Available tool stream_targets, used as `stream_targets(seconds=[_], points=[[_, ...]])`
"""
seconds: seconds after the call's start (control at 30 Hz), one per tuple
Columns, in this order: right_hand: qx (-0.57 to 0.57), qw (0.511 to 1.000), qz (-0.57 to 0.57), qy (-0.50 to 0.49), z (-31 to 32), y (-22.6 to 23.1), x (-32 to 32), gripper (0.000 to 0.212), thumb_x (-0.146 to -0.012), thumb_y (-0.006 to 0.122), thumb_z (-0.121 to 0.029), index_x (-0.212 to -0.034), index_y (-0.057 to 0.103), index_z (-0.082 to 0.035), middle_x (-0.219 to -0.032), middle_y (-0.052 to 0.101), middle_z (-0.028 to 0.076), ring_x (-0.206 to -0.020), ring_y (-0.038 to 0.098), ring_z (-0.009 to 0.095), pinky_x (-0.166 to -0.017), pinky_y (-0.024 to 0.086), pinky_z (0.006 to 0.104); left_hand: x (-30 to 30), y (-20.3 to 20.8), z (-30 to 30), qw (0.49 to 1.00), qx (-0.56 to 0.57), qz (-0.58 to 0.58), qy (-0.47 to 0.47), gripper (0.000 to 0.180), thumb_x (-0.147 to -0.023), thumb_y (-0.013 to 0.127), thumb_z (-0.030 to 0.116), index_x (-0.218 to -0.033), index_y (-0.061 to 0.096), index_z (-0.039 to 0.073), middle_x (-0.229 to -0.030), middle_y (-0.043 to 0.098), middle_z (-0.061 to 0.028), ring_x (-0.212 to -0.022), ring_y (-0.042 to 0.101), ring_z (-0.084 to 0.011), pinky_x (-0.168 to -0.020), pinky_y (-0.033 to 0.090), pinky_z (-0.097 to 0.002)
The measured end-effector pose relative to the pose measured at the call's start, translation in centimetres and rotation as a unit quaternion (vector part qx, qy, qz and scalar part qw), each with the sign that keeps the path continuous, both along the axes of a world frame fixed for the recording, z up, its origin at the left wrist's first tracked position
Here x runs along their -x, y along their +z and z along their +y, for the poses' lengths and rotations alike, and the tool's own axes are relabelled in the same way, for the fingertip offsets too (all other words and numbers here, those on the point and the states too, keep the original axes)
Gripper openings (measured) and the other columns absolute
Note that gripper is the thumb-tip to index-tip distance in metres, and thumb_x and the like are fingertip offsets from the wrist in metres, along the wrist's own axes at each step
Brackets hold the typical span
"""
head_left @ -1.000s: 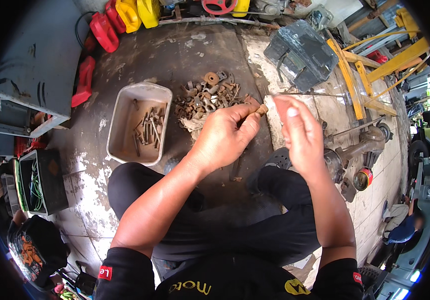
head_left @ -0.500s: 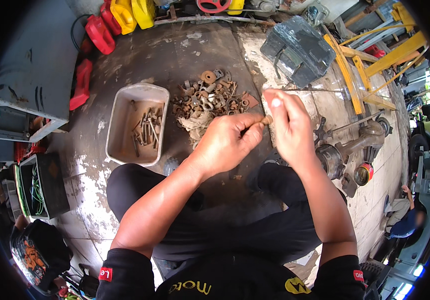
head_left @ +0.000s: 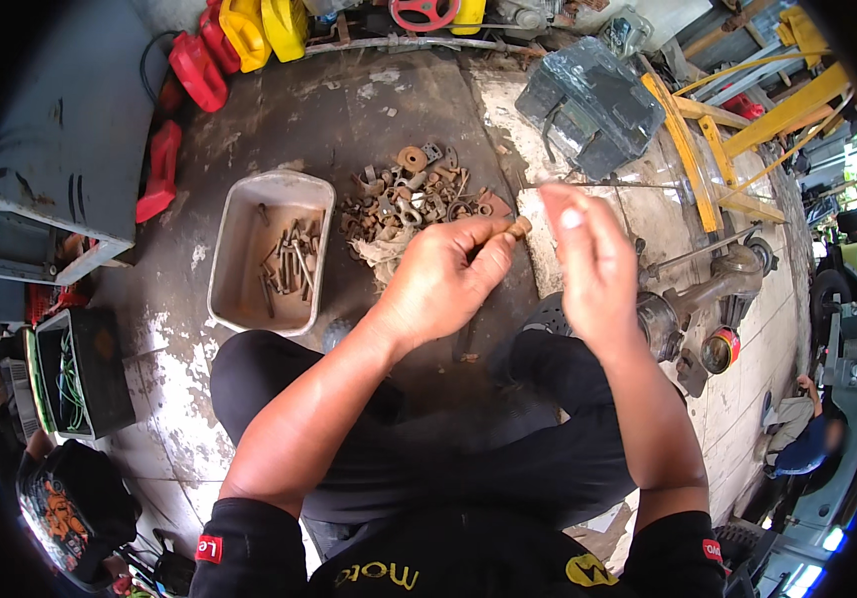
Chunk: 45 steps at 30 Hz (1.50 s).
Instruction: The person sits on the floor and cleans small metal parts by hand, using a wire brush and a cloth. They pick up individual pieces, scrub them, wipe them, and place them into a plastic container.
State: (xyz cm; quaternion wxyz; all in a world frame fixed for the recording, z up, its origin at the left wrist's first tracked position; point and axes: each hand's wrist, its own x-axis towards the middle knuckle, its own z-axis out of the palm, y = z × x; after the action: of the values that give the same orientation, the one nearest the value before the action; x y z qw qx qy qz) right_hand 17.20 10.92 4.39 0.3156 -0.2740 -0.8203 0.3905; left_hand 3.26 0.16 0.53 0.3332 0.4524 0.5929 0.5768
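Between the thumb and fingers of my left hand (head_left: 438,281) is a small rusty bolt (head_left: 519,228), its brown end sticking out toward the right; most of it is hidden by the fingers. My right hand (head_left: 593,264) is just right of that end, apart from it, fingers stretched upward and a little blurred, holding nothing I can see. Beyond my left hand lies a heap of rusty nuts, washers and other hardware (head_left: 414,204), with a dirty rag (head_left: 377,257) at its near edge. Left of the heap, a grey plastic tub (head_left: 216,249) contains several loose bolts (head_left: 296,261).
A black case (head_left: 593,105) sits beyond my right hand, beside a yellow frame (head_left: 683,149). Greasy metal machine parts (head_left: 713,299) and a round can (head_left: 720,351) lie at the right. Red and yellow jerrycans (head_left: 197,70) stand at the far left. Another person (head_left: 802,448) is at the right edge.
My right hand has drawn away from the bolt's end, slightly to the right. The left hand keeps the bolt pinched in nearly the same place.
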Motion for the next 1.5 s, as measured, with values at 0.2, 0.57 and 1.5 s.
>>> stream_targets(seconds=[0.2,0.57,1.5], points=[[0.028,0.999,0.004,-0.039,3.1,-2.5,0.3,0.03,-0.105,0.051,-0.022,-0.119,0.065,0.001,-0.107,0.068,0.014,-0.101,0.065,0.025,-0.092,0.049,0.0347,0.0,0.8,-0.5,0.996,0.022,-0.03,-0.086,0.035,-0.103,0.058,0.025,-0.122,0.065,-0.004,-0.1,0.069,-0.0063,-0.089,0.059,-0.0088,-0.08,0.05,-0.0269],[-0.104,0.99,0.049,0.084,0.8,-0.4,-1.3,0.032,-0.095,0.068,-0.01,-0.124,0.062,0.001,-0.109,0.061,0.013,-0.099,0.066,0.022,-0.082,0.055,0.0307,0.6,0.6,-0.1,0.999,-0.023,-0.026,-0.03,0.038,-0.105,0.055,0.027,-0.127,0.061,-0.003,-0.093,0.065,-0.0034,-0.086,0.057,-0.0094,-0.079,0.049,-0.0271],[0.062,0.996,0.059,-0.03,1.2,0.0,-0.4,0.026,-0.104,0.054,-0.016,-0.12,0.065,0.001,-0.11,0.068,0.013,-0.101,0.065,0.019,-0.091,0.049,0.0314,-0.1,-1.1,0.6,0.995,-0.059,-0.065,-0.038,0.028,-0.103,0.056,0.011,-0.128,0.062,0.001,-0.103,0.065,-0.0064,-0.092,0.061,-0.0123,-0.086,0.051,-0.027]])
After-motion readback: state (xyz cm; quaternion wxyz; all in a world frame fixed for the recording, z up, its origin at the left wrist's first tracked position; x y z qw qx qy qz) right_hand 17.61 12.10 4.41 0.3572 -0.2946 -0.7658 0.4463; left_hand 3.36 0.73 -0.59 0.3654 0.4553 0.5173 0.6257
